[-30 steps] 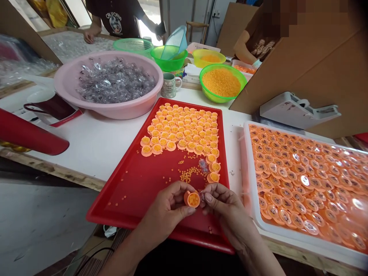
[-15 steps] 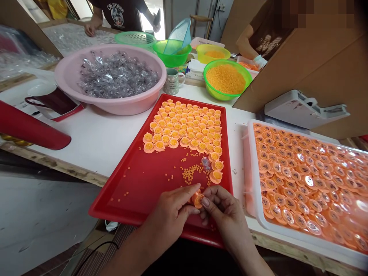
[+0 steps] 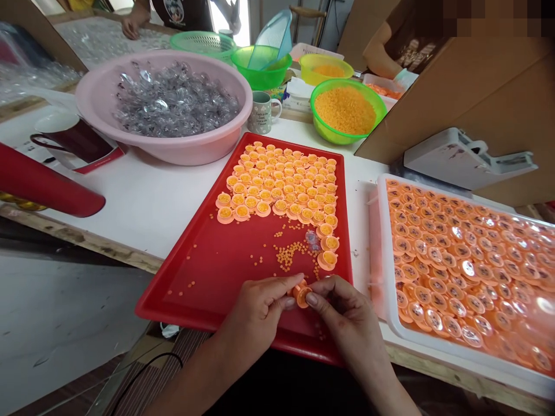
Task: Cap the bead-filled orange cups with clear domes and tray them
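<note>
Between my hands, above the near edge of the red tray (image 3: 182, 289), is a small orange toy teacup (image 3: 303, 296), tilted on its side. My left hand (image 3: 255, 306) pinches it from the left with thumb and forefinger. From the right, my right hand (image 3: 347, 306) grips its rim with thumb and fingers. Rows of orange toy teacups on saucers (image 3: 281, 179), holding small yellow-orange bits, fill the tray's far part and right side. Loose orange bits (image 3: 286, 254) lie scattered in the middle. Beside them are a few clear plastic pieces (image 3: 311, 240).
Left stands a pink basin (image 3: 165, 147) of clear plastic pieces. A green bowl (image 3: 342, 110) of orange bits sits behind the tray, near a mug (image 3: 261, 114). At right is a clear bin (image 3: 390, 312) of lidded orange cups. Other people stand across the table.
The camera view has shifted slightly. Both hands stay on the teacup, which is turned a little; otherwise the tray's contents look the same.
</note>
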`<state>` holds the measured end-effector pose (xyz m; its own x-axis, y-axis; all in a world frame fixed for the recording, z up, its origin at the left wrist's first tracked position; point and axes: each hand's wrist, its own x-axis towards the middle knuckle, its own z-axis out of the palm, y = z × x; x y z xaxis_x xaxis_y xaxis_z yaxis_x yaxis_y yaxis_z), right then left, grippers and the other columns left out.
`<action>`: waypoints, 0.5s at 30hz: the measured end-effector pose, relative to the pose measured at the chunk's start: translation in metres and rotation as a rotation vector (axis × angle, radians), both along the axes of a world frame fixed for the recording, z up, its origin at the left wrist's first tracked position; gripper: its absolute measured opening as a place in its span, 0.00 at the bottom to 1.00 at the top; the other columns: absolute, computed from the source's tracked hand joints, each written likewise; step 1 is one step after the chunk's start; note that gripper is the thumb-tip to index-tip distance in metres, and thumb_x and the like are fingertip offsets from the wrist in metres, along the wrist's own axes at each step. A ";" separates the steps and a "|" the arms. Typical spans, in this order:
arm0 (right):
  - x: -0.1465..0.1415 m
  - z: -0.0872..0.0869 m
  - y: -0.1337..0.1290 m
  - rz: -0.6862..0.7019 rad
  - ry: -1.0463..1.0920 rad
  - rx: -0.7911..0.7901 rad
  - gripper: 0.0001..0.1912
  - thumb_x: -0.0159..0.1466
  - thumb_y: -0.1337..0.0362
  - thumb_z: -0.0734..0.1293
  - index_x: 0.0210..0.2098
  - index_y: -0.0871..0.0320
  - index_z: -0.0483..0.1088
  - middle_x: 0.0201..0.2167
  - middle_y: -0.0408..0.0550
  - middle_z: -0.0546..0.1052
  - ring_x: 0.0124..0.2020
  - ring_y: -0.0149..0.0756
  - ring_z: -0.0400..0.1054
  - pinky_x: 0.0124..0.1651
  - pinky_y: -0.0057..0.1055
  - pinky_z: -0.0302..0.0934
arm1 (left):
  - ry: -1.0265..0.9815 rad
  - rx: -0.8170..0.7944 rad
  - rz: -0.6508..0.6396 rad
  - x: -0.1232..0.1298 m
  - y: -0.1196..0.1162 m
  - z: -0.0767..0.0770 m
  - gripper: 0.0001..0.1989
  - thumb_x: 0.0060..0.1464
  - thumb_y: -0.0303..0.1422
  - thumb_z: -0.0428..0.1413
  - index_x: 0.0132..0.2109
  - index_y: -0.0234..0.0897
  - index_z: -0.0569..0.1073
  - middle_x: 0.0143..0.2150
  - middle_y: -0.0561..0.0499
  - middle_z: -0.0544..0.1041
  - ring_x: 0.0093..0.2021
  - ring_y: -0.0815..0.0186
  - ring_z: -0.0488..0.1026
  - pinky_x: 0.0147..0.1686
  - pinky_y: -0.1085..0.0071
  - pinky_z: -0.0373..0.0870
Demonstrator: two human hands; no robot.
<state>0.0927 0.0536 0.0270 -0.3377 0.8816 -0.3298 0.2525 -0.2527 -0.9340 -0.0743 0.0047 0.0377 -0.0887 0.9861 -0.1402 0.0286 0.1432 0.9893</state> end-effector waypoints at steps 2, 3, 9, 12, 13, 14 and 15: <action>0.001 0.002 0.001 -0.005 -0.026 0.063 0.09 0.60 0.58 0.72 0.30 0.57 0.75 0.28 0.45 0.79 0.30 0.33 0.71 0.33 0.26 0.66 | -0.007 -0.071 0.016 0.000 0.002 0.002 0.18 0.55 0.21 0.54 0.51 0.36 0.78 0.45 0.50 0.83 0.45 0.64 0.81 0.46 0.76 0.78; 0.001 0.002 0.002 -0.017 -0.028 0.079 0.08 0.60 0.59 0.72 0.30 0.56 0.76 0.29 0.45 0.80 0.32 0.34 0.72 0.36 0.27 0.67 | -0.006 -0.094 0.020 0.000 0.002 0.002 0.18 0.55 0.21 0.55 0.51 0.35 0.78 0.45 0.50 0.83 0.45 0.64 0.81 0.46 0.76 0.78; -0.002 0.000 0.002 -0.063 0.057 -0.116 0.13 0.57 0.55 0.74 0.27 0.59 0.74 0.19 0.41 0.73 0.18 0.29 0.65 0.20 0.24 0.61 | 0.108 0.037 0.004 0.001 0.004 0.004 0.15 0.58 0.24 0.54 0.50 0.36 0.79 0.45 0.49 0.83 0.47 0.64 0.80 0.47 0.76 0.77; -0.005 -0.001 0.000 -0.109 0.135 -0.199 0.14 0.56 0.55 0.75 0.27 0.59 0.72 0.17 0.41 0.73 0.17 0.28 0.65 0.18 0.23 0.59 | 0.169 0.072 0.016 0.002 0.003 0.005 0.12 0.57 0.26 0.59 0.47 0.38 0.80 0.43 0.51 0.84 0.43 0.65 0.81 0.46 0.76 0.76; -0.006 -0.001 -0.001 -0.116 0.152 -0.208 0.14 0.55 0.56 0.76 0.27 0.59 0.72 0.18 0.41 0.73 0.17 0.28 0.66 0.19 0.23 0.60 | 0.189 0.072 0.034 0.003 0.002 0.005 0.11 0.54 0.26 0.61 0.46 0.38 0.80 0.42 0.51 0.84 0.41 0.66 0.81 0.45 0.76 0.76; -0.006 0.000 -0.002 -0.121 0.163 -0.214 0.14 0.55 0.56 0.76 0.27 0.59 0.72 0.18 0.42 0.74 0.17 0.28 0.66 0.20 0.24 0.60 | 0.204 0.072 0.057 0.004 0.001 0.005 0.11 0.52 0.26 0.63 0.45 0.38 0.80 0.41 0.52 0.84 0.40 0.66 0.81 0.45 0.76 0.76; -0.007 0.000 -0.003 -0.124 0.166 -0.213 0.14 0.56 0.56 0.76 0.27 0.59 0.72 0.19 0.42 0.75 0.17 0.29 0.66 0.20 0.24 0.61 | 0.214 0.073 0.081 0.005 0.000 0.005 0.12 0.51 0.26 0.64 0.45 0.39 0.80 0.41 0.53 0.84 0.40 0.66 0.81 0.45 0.76 0.76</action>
<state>0.0861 0.0511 0.0267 -0.2964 0.8365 -0.4609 0.0551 -0.4668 -0.8826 -0.0691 0.0052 0.0429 -0.1881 0.9814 -0.0378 0.2297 0.0814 0.9698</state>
